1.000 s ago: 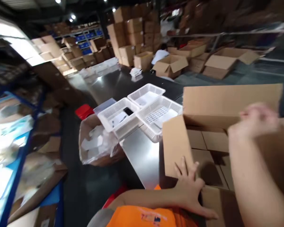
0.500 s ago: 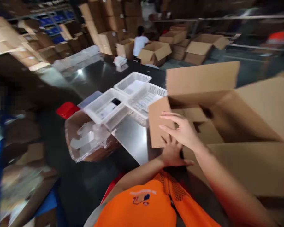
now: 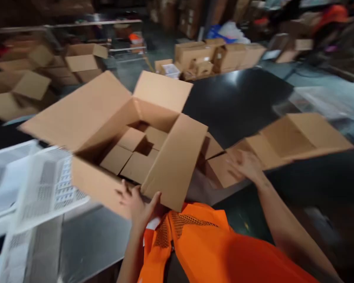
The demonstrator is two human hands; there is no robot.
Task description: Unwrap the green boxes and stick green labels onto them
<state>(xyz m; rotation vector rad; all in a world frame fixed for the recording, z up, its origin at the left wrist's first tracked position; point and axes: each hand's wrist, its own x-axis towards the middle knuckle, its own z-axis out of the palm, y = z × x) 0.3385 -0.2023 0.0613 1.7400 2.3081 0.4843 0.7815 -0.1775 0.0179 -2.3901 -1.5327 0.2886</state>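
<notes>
A large cardboard box point(image 3: 106, 133) stands with its flaps folded out, and several small cartons point(image 3: 138, 161) lie inside it. My left hand point(image 3: 138, 204) touches the box's near corner, fingers spread along the flap edge. To the right of the box, my right hand point(image 3: 247, 167) rests over a row of small open cartons point(image 3: 224, 169), its fingers stretched out and slightly blurred. One larger open carton point(image 3: 295, 137) is just beyond that hand. I cannot make out whether the right fingertips press on a carton flap.
White plastic baskets point(image 3: 44, 184) are at the left on a metal table point(image 3: 91, 236). The dark tabletop point(image 3: 236, 102) extends behind the box. Clear plastic bags point(image 3: 318, 102) lie at the far right. More cardboard boxes point(image 3: 194, 55) stand in the background.
The view has swung to the right. My hands, close together at a flap before, are now apart: the left at the large box's corner, the right over the small cartons.
</notes>
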